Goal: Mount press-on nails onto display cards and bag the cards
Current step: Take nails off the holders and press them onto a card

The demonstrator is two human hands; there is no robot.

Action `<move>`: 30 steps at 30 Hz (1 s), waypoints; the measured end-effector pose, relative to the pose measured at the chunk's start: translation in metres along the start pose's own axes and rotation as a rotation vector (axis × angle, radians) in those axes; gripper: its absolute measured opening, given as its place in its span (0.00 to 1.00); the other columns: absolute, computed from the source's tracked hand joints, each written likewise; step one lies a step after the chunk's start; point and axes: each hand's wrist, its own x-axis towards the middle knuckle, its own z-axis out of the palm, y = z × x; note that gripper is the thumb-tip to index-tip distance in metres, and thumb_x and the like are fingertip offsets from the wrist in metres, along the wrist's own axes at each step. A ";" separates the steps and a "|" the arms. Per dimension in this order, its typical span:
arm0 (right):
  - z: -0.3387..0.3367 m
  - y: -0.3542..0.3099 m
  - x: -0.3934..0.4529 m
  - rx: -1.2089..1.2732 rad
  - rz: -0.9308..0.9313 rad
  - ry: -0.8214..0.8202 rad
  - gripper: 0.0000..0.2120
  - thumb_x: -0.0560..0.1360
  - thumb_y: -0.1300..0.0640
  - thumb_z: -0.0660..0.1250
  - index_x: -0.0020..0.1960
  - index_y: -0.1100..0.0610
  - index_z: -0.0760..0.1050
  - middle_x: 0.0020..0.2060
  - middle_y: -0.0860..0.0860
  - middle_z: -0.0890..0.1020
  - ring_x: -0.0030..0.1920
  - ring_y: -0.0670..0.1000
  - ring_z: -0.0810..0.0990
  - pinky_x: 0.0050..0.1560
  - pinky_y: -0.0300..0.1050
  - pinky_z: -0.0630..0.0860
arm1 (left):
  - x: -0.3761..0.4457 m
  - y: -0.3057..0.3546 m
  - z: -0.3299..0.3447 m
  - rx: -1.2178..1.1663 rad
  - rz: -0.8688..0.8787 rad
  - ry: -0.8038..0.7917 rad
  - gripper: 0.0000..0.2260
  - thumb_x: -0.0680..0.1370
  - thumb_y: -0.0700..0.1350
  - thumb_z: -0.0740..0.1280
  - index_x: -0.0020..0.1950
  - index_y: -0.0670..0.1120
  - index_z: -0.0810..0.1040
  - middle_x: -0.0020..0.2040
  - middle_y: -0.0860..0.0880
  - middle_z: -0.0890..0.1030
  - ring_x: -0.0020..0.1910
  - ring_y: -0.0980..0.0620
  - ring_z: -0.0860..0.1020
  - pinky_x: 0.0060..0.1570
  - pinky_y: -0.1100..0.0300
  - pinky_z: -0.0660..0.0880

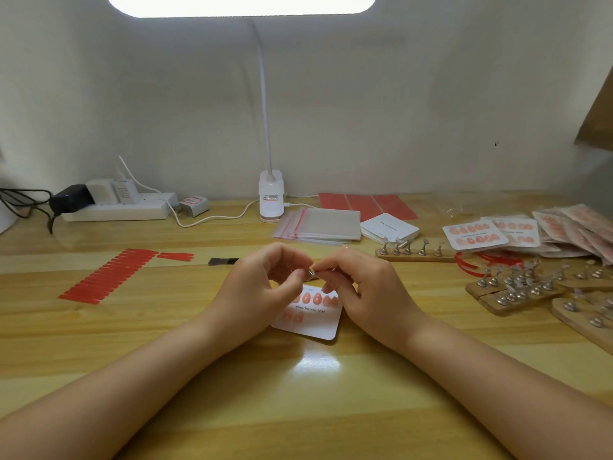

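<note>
Glossy wooden desk (308, 393) fills my view from the near edge back to a pale wall, and I take the display card (311, 318) as my landmark. It lies flat near the middle of the desk, printed "Handmade Nail", with a row of pink press-on nails (311, 297) above the lettering and two more below it at its left. Just above the card I see both hands meeting. My left hand (262, 287) has its fingers curled and its thumb and forefinger pinch one side of a small silvery piece (311, 273); my right hand (368, 287) pinches the other side, its lower fingers curled over the card's upper right corner. Whether a nail sits on that piece I cannot tell. Left of the card, well apart, lies a strip of red tabs (109, 277). Right of it and further back stands a wooden bar with metal nail stands (414, 252), and more such stands (530, 287) crowd the far right. Behind the card lie clear bags (321, 225), a stack of blank cards (389, 227), finished cards (476, 234), red sheets (365, 204), a clip lamp (271, 197) and a power strip (119, 207).
</note>
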 end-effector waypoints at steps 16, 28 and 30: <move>0.000 0.001 -0.001 0.056 0.070 0.018 0.06 0.74 0.61 0.72 0.50 0.60 0.81 0.40 0.50 0.83 0.41 0.47 0.80 0.43 0.44 0.77 | 0.000 -0.001 0.001 -0.132 -0.091 0.010 0.10 0.70 0.50 0.74 0.50 0.49 0.82 0.45 0.48 0.84 0.43 0.50 0.83 0.46 0.56 0.81; 0.001 0.002 0.001 0.093 0.184 -0.040 0.09 0.80 0.60 0.62 0.45 0.60 0.80 0.33 0.45 0.79 0.34 0.45 0.78 0.42 0.37 0.74 | -0.003 0.007 0.002 -0.002 -0.001 0.066 0.09 0.71 0.39 0.75 0.48 0.50 0.82 0.43 0.58 0.83 0.37 0.58 0.80 0.40 0.70 0.76; 0.001 0.002 0.001 0.108 0.208 -0.048 0.10 0.80 0.59 0.62 0.43 0.59 0.79 0.32 0.45 0.78 0.34 0.46 0.78 0.40 0.37 0.73 | -0.003 0.006 0.002 -0.007 0.001 0.075 0.11 0.71 0.39 0.75 0.51 0.50 0.82 0.43 0.56 0.83 0.37 0.58 0.80 0.41 0.70 0.76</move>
